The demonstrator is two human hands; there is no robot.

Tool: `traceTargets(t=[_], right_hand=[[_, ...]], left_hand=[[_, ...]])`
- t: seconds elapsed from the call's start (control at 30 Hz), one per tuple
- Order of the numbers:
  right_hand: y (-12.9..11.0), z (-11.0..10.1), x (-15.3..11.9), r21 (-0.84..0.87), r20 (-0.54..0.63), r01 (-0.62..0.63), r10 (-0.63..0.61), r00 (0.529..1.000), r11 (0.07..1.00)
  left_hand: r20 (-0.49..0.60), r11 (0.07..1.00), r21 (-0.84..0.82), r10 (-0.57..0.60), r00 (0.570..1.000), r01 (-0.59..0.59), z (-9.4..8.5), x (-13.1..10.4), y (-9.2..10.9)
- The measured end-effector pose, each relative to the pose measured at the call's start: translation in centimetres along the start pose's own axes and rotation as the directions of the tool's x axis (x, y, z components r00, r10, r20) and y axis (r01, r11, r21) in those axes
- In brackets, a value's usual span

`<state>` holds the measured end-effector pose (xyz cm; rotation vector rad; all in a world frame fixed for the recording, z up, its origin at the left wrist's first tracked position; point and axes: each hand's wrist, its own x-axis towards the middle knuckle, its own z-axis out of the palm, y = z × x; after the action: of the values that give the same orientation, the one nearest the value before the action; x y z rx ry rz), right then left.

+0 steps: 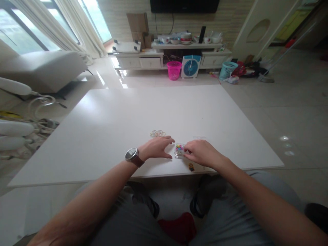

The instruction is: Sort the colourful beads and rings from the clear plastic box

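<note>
From my remote station I view a clear plastic case (176, 152) on the white tabletop (164, 109), near the front edge and between the two hands. The case contains small multicoloured pieces (179, 147) — pink, yellow and blue among them — with metallic-looking items (179, 153) on the near side, too small for me to identify.

Left hand (157, 147): fingers released, thumb held apart from them, the gap facing the case. A round-faced wristwatch (132, 154) with a brown strap is fitted at this wrist.

Right hand (201, 152): fingers bent in at the right side of the case; I cannot tell whether they grip its wall or a piece.

A cluster of rings (157, 133) lies just beyond the left hand. A Minion sticker (191, 167) is located nearer the front edge than the right hand. Across the floor (148, 78), a pink perforated basket (174, 70) stands beside a blue-and-white box fan (191, 66).
</note>
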<state>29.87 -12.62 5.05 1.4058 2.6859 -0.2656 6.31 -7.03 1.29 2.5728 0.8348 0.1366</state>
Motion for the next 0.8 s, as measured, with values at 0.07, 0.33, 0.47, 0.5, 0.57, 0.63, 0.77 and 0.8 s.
traceTargets(t=[0.07,0.33,0.47,0.5,0.57,0.63,0.77,0.8], right_hand=[[0.4,-0.1,-0.1,-0.014,0.025,-0.016,0.016,1.0,1.0],[0.2,0.2,-0.4,0.012,-0.001,0.052,-0.052,0.999,0.999],[0.4,0.6,-0.1,0.043,-0.072,0.037,-0.034,0.997,0.998],[0.5,0.8,0.0,0.058,-0.065,0.019,-0.015,0.998,0.998],[0.9,1.4,0.2,0.093,-0.038,-0.017,0.02,0.999,0.996],[1.3,2.0,0.4,0.123,-0.013,-0.026,0.027,1.0,0.992],[1.5,2.5,0.6,0.12,0.017,-0.018,0.016,1.0,0.993],[1.5,2.5,0.6,0.112,0.019,-0.018,0.016,1.0,0.994]], left_hand=[[0.005,1.0,0.02,0.012,1.0,-0.012,0.7,0.2,0.3],[-0.024,0.997,0.024,0.069,0.997,-0.068,1.9,0.8,0.5],[-0.014,1.0,-0.004,0.028,0.999,-0.028,2.0,0.8,0.7],[-0.013,1.0,-0.011,0.023,1.0,-0.023,2.0,0.7,0.7],[-0.011,1.0,-0.021,0.012,1.0,-0.012,2.0,0.7,0.7],[-0.01,1.0,-0.02,0.002,1.0,-0.002,1.9,0.7,0.7],[-0.003,1.0,-0.024,0.007,1.0,-0.008,1.7,0.9,0.8],[-0.001,1.0,-0.025,0.011,1.0,-0.011,1.7,0.9,0.8]])
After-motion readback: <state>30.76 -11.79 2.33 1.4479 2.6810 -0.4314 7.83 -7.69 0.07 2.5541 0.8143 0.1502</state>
